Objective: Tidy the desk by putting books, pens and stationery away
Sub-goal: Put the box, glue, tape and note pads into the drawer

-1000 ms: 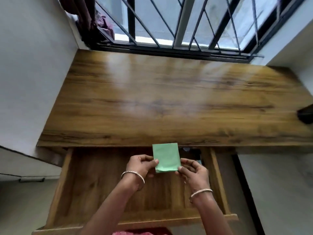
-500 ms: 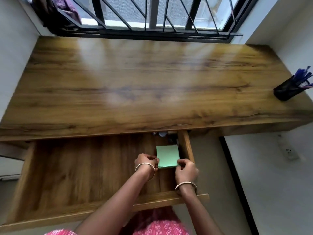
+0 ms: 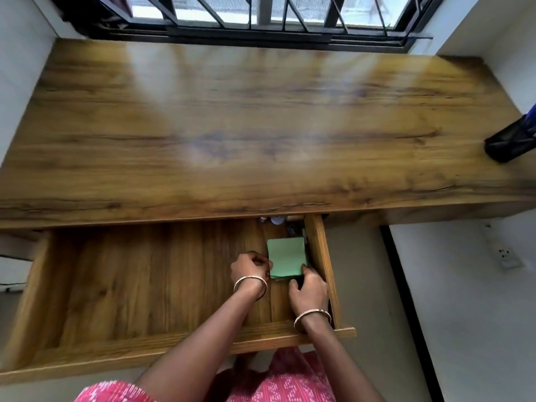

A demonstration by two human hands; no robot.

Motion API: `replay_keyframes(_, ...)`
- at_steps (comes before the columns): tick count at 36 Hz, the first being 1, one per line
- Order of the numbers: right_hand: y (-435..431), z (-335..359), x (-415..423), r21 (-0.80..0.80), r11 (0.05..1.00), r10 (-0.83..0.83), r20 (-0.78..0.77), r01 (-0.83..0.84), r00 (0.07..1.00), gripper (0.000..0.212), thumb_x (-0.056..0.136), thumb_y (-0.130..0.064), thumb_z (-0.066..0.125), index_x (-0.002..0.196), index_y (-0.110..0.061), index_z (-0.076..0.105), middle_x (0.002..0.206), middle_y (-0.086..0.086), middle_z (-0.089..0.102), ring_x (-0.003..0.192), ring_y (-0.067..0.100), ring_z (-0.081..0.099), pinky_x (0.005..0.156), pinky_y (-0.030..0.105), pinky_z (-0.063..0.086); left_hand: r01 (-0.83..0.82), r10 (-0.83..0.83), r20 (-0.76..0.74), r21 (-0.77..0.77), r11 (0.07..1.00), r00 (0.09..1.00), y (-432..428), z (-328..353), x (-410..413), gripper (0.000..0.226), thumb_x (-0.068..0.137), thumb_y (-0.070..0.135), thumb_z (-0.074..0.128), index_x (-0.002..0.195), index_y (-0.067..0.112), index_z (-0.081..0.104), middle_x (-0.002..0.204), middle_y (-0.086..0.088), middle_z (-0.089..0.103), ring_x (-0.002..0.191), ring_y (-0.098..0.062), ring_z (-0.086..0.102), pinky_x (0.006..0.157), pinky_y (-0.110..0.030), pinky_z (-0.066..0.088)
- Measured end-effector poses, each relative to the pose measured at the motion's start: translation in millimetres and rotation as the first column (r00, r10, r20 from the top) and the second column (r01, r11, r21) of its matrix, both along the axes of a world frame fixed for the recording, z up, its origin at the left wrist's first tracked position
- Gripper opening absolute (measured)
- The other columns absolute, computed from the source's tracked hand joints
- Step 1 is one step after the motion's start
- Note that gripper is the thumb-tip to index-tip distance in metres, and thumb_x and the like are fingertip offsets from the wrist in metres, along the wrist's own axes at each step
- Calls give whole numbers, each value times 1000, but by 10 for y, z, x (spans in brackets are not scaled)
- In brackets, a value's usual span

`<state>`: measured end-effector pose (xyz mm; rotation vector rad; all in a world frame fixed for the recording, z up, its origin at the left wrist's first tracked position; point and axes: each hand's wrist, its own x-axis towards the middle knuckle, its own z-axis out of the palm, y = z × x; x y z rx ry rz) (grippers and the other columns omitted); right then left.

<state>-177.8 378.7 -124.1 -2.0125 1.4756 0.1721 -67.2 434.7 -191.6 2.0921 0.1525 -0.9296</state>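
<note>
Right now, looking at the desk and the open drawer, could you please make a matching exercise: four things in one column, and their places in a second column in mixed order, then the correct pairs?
Things:
1. green notepad
2. black pen holder
3. left hand
4. wall socket

Places:
A. on the desk top, at its far right edge
B. in the drawer, against its right side wall
C. on the white wall below the desk, at the right
D. in the drawer, at the left edge of the green pad

Pairs: 1-B, 2-A, 3-D, 4-C
</note>
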Motion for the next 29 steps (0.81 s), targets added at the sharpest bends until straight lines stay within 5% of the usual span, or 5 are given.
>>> replay_keyframes(9, 39, 44, 60, -65, 989, 123, -133, -132, 984, 34, 90, -27, 55, 120, -11, 55, 140, 7, 42, 112, 27, 57, 90, 35, 48, 96, -96, 8, 15, 995, 995, 13, -112, 96, 16, 58, 32, 84, 54, 30, 68, 68, 2, 74, 65, -22, 73, 67, -38, 62)
replay_keyframes(14, 63, 182, 37, -169, 971, 158, -67, -168, 985, 37, 90, -24, 57, 126, -12, 55, 144, 7, 39, 118, 26, 55, 97, 34, 47, 84, -85, 40, 17, 996, 996, 187, 117, 106, 10, 66, 34, 77, 70, 25, 75, 71, 2, 74, 65, -22, 72, 67, -36, 61)
replay_keyframes(19, 97, 374, -80, -170, 965, 207, 23, -200, 978, 31, 90, -30, 59, 118, -18, 63, 117, 0, 64, 106, 16, 62, 91, 28, 49, 22, -21, 11, -100, 995, 1000, 494, 573, 17, 4, 81, 13, 72, 77, 15, 73, 74, -8, 73, 62, -21, 72, 58, -29, 60)
replay_keyframes(24, 288, 563, -246, -119, 937, 340, 96, -329, 935, 18, 90, -32, 61, 103, -24, 70, 97, -10, 70, 87, 4, 64, 80, 21, 53, -2, -2, -22, -204, 979, 1000, 911, 897, -67, 6, 83, 10, 70, 78, 12, 73, 72, -10, 73, 66, -21, 73, 62, -31, 60)
replay_keyframes(29, 599, 608, -420, 94, 912, 369, 238, -400, 898, 11, 86, -30, 66, 82, -24, 73, 74, -10, 69, 70, 1, 64, 62, 13, 50, -129, 62, -256, -254, 959, 965, 1417, 1096, -128, 16, 89, 6, 65, 75, -3, 65, 65, -16, 65, 49, -17, 62, 46, -22, 54)
